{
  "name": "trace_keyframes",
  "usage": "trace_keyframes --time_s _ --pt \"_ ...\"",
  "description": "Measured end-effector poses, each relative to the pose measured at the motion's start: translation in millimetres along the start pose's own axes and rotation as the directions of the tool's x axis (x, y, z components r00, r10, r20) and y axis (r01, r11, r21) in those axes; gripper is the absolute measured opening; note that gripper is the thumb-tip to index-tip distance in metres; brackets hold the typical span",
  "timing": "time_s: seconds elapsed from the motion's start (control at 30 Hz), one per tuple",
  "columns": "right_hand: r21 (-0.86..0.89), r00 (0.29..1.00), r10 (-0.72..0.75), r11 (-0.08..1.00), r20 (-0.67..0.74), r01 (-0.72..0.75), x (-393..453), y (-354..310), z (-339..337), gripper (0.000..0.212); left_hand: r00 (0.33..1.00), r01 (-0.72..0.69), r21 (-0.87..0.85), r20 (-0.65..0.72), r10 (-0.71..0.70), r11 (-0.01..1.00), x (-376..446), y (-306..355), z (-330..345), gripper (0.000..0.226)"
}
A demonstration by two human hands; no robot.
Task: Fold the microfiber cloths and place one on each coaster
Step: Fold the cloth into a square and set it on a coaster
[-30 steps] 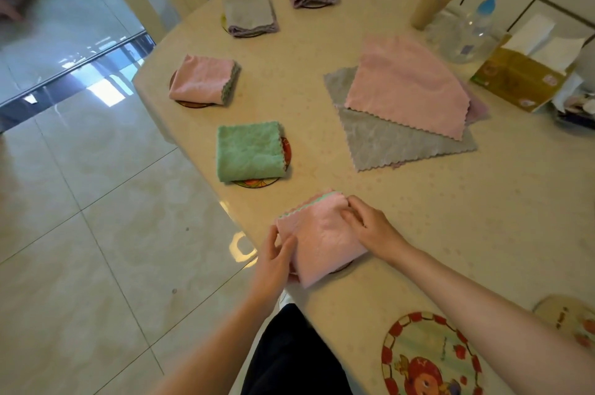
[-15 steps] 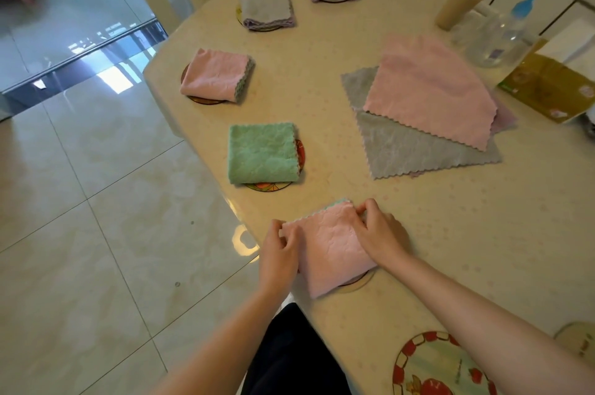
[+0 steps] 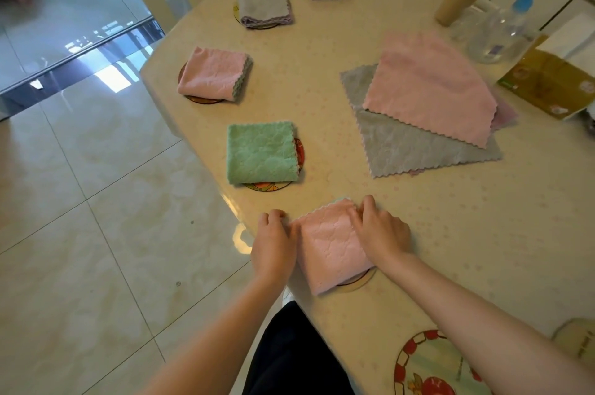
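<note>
The folded pink cloth [image 3: 331, 246] lies on a coaster [image 3: 359, 280] at the near edge of the worktop [image 3: 418, 233]. The left hand [image 3: 273, 246] pinches its left edge with curled fingers. The right hand [image 3: 383, 233] has its grip curled on the right edge, pressing down. Four other folded cloths sit on coasters behind; the nearest is the green cloth [image 3: 260, 158]. The flat cloths [image 3: 428, 105] lie in a stack on the right.

Folded cloth [image 3: 331, 246] on coaster [image 3: 357, 280] between both hands, unfolded cloths [image 3: 428, 111] behind-right.
</note>
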State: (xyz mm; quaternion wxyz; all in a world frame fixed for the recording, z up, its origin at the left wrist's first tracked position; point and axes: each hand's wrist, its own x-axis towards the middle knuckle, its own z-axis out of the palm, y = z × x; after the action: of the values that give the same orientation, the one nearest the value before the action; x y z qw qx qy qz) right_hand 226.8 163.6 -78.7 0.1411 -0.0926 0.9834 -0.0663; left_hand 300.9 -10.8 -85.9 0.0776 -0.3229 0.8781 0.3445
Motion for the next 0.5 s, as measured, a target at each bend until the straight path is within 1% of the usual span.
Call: trace_keyframes --time_s 0.07,0.17,0.23,0.33,0.43,0.5 --pt "0.038 0.998 0.065 0.997 0.023 -0.066 -7 3 -3 0.042 0.999 -0.030 0.039 0.047 0.028 0.999 3 1 -3 0.032" --pt "0.058 0.983 0.133 0.988 0.127 -0.141 -20 5 -3 0.052 0.988 -0.084 0.103 0.139 0.069 0.991 9 2 -7 0.028" --pt "0.068 0.970 0.166 0.981 0.175 -0.180 -26 5 -2 0.061 0.980 -0.090 0.118 0.188 0.067 0.989 13 4 -9 0.026" --pt "0.065 0.944 0.232 0.965 0.233 -0.253 -29 3 -4 0.071 0.976 -0.081 0.135 0.211 0.051 0.988 18 7 -12 0.024" --pt "0.095 0.920 0.273 0.946 0.281 -0.310 -30 1 -9 0.071 0.974 -0.054 0.091 0.225 0.032 0.994 20 8 -13 0.021" --pt "0.158 0.914 0.284 0.928 0.291 -0.339 -31 1 -9 0.067 0.972 -0.011 0.027 0.234 0.004 1.000 21 10 -15 0.023"
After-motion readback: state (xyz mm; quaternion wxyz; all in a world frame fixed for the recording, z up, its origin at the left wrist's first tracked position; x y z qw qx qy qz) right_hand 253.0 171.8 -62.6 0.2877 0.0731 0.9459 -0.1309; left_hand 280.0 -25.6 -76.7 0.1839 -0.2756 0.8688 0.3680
